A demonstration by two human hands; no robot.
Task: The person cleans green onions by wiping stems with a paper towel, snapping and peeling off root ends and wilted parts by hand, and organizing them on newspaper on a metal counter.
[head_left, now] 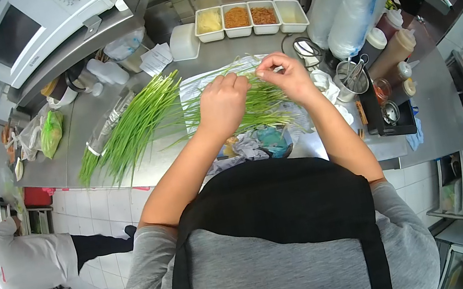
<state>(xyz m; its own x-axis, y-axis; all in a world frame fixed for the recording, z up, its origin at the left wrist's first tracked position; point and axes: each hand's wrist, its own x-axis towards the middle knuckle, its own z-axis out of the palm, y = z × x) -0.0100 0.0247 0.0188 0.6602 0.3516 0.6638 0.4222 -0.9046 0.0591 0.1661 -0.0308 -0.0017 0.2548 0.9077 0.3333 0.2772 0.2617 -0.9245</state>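
Thin green stalks (266,112) lie spread over white paper (188,93) on the steel counter. My left hand (224,101) is closed over the left part of this pile, its fingers curled round something I cannot make out. Just to the right, my right hand (286,76) is raised over the pile with thumb and index finger pinched together near a thin stalk tip; what sits between them is too small to tell. A thicker bundle of long green stalks (137,121) rests on the counter to the left, beside a plastic-wrapped bundle (108,127).
Four white tubs (238,22) stand at the back. Plastic bags (348,15), squeeze bottles (393,48) and a black tray (392,123) are on the right. A microwave (32,31) is upper left. Two people (34,256) are at lower left. A bowl (273,140) sits before me.
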